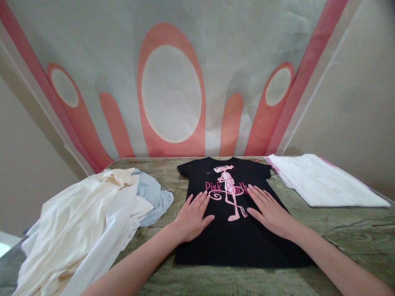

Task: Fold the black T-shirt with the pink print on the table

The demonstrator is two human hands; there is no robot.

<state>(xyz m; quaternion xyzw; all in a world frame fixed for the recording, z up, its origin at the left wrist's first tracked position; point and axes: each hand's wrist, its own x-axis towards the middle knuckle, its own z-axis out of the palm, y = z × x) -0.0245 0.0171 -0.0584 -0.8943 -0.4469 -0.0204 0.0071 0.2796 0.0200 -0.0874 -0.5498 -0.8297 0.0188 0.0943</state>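
A black T-shirt lies spread out on the table, its neck toward the far edge and its hem toward me. A pink cartoon panther and pink lettering are printed on its front. My left hand rests flat on the shirt's left side, fingers stretched out and thumb apart. On the right side of the print, my right hand lies flat too, its fingers over the end of the lettering. Neither hand grips the cloth.
A loose heap of cream and white clothes, with a light blue garment beneath, lies at the left. White folded clothes are stacked at the right. Behind the wood-grain table hangs a grey and pink printed backdrop.
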